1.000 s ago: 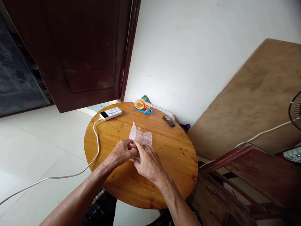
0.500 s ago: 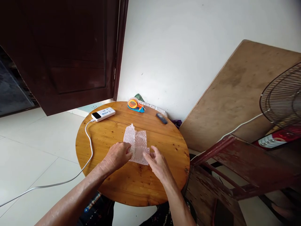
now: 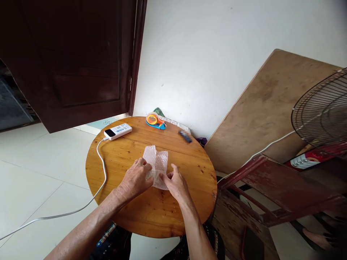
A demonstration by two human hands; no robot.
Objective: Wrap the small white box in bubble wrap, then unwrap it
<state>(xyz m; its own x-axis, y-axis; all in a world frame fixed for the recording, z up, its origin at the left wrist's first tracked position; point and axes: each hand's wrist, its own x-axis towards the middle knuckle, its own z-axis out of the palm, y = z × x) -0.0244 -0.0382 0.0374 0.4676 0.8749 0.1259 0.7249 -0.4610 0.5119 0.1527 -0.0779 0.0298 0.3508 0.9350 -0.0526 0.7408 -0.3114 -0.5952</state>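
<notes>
Closing in since before, right hand [image 3: 175, 182] and left hand [image 3: 137, 177] both pinch the bubble wrap [image 3: 157, 163] on the table [image 3: 121, 159].

Glossy wooden table [image 3: 130, 151], plastic bubble wrap [image 3: 158, 162]

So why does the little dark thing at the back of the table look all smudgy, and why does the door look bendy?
In the head view, only the small dark object is blurred into blocks; the bubble wrap between the left hand and right hand is sharp. The wide lens slants the door. Light is soft, with faint glare on the table.
</notes>
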